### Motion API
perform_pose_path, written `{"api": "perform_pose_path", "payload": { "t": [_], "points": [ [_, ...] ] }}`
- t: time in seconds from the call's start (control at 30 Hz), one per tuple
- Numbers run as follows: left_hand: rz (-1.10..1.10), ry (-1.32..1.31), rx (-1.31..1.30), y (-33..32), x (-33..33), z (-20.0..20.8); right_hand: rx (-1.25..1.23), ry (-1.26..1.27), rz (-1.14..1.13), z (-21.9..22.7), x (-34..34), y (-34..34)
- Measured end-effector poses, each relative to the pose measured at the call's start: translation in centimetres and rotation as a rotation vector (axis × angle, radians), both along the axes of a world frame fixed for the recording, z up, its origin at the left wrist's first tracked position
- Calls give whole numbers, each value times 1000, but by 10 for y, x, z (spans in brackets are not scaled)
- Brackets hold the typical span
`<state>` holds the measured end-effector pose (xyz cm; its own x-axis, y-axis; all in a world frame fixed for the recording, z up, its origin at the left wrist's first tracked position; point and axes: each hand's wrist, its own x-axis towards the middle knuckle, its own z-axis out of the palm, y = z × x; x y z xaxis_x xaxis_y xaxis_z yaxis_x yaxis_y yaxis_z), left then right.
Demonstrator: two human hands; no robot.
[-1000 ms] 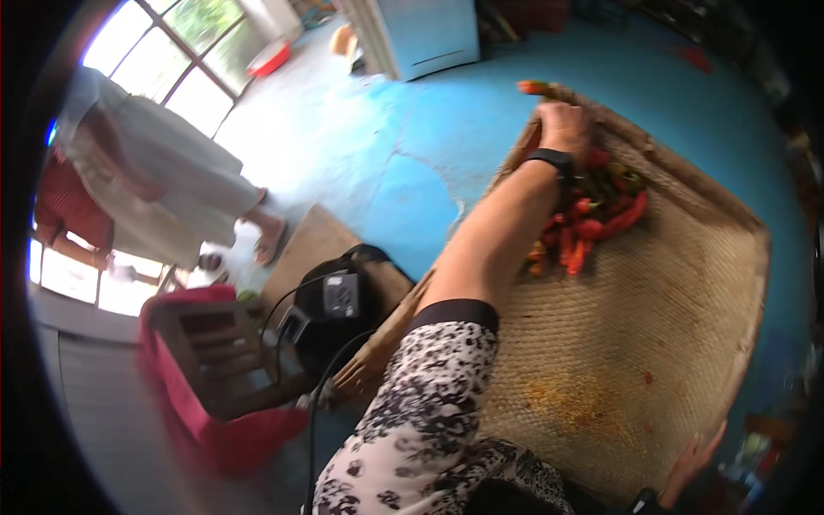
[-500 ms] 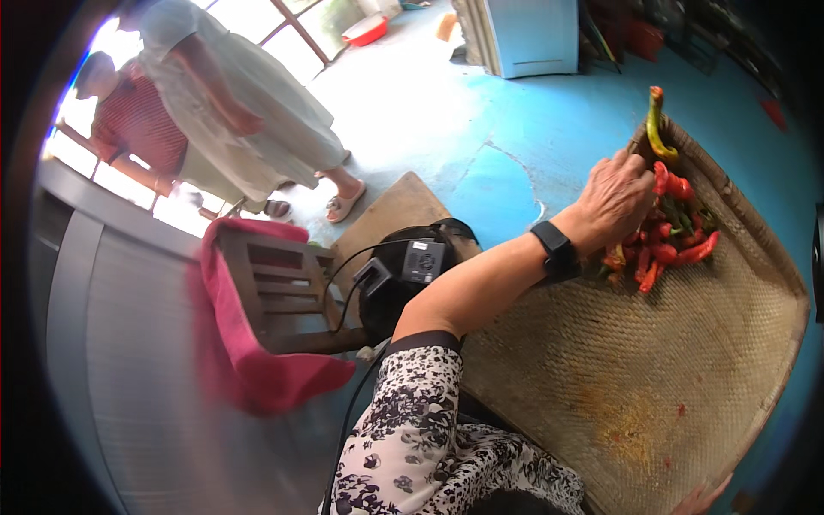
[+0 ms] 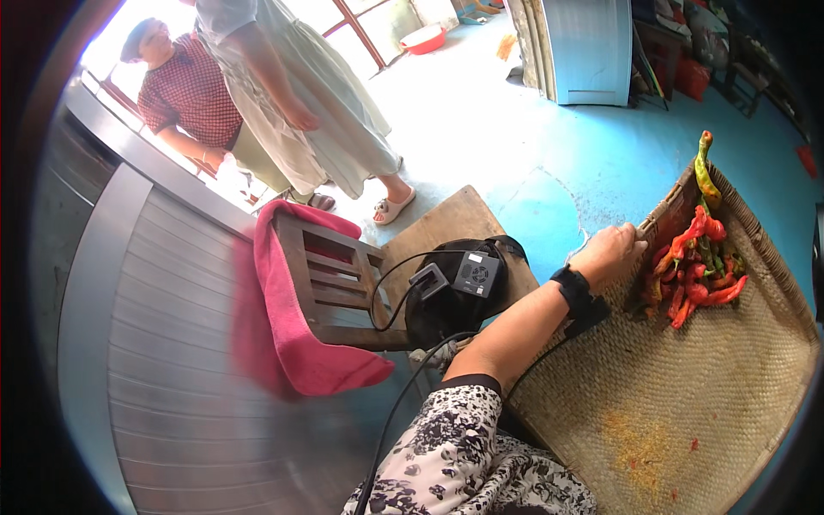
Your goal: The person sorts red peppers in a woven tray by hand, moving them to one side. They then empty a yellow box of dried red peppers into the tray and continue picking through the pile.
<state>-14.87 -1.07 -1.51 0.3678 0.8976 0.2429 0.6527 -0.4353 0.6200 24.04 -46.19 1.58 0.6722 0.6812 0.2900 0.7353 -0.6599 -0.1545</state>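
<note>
A broad woven winnowing basket (image 3: 669, 369) fills the right side of the view. My left hand (image 3: 608, 255), with a black band on the wrist, is closed on its raised left rim. Against the far corner lies a heap of red chili peppers (image 3: 695, 279), with some green ones among them. One long yellow-green pepper (image 3: 705, 176) leans up over the corner, its tip above the rim. Loose yellow seeds (image 3: 639, 446) and red flecks are scattered on the near part of the weave. My right hand is out of view.
Left of my arm stands a wooden chair (image 3: 330, 266) draped with a pink towel (image 3: 292, 335). A black bag (image 3: 442, 322) carrying a cabled device rests on it. Two people (image 3: 193, 94) are at the upper left. A red basin (image 3: 423, 40) sits farther back on the floor.
My left hand has gone from the heap of peppers to the basket's left rim. The fingers of my right hand, at the near rim before, have left the view. The whole view has shifted.
</note>
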Motion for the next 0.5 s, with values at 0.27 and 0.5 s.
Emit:
{"api": "perform_pose_path", "payload": {
  "t": [0.27,0.5],
  "points": [
    [-17,-18,-216,15,-6,-13,-96,61,-60,-9,18,-10],
    [-86,15,-236,11,-14,2,-70,52,-125,-8,8,-6]
  ]
}}
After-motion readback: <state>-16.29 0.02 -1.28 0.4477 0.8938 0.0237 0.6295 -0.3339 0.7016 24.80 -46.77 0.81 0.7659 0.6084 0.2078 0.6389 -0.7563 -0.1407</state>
